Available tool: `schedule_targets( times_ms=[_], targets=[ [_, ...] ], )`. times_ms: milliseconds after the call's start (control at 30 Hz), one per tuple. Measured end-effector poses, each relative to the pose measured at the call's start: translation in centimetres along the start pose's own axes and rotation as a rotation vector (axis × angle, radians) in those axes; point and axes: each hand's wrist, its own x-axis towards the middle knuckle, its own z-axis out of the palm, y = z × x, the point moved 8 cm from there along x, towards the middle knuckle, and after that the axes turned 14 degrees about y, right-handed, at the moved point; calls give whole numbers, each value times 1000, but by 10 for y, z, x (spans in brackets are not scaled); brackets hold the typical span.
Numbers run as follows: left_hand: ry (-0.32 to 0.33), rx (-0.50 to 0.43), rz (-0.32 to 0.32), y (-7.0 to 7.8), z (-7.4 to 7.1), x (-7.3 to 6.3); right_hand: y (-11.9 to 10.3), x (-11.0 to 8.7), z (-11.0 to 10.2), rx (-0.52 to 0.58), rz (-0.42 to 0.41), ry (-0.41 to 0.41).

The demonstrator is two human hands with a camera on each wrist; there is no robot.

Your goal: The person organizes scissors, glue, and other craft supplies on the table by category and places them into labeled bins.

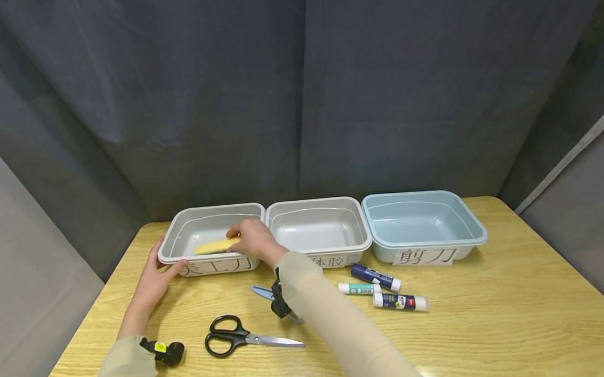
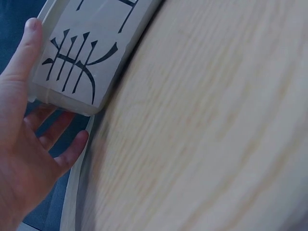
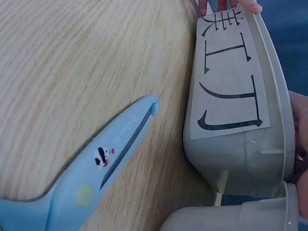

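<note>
Over the left grey bin [image 1: 211, 210], my right hand [image 1: 255, 239] pinches a yellow utility knife [image 1: 217, 246] by its right end. The knife lies roughly level, low inside the bin near its front wall. My left hand [image 1: 150, 279] holds that bin's front left corner, thumb on the front rim and fingers round the left side. In the left wrist view the left hand [image 2: 29, 139] has its thumb beside the paper label [image 2: 79, 62]. The right wrist view shows only part of the right hand [image 3: 301, 125], behind the bin's rim; the knife is hidden there.
A grey bin [image 1: 315, 252] and a blue bin [image 1: 428, 243] continue the row rightward. On the table [image 1: 494, 326] lie black-handled scissors [image 1: 248, 336], light blue scissors [image 3: 106, 163] partly under my right wrist, and three glue sticks [image 1: 375, 277]. A dark curtain [image 1: 297, 97] hangs behind.
</note>
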Motion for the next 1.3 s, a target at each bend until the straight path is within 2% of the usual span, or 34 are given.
schedule_targets(
  times_ms=[367, 600, 833, 1300],
  targets=[
    [-3, 7, 0, 1, 0, 0, -1, -1, -1, -21, -9, -26],
    [-7, -12, 3, 2, 0, -1, 2, -2, -1, 49, 59, -53],
    [-6, -11, 4, 2, 0, -1, 3, -3, -2, 97, 77, -38],
    [-4, -6, -3, -1, 1, 0, 1, -4, -6, 125, 41, -15]
  ],
)
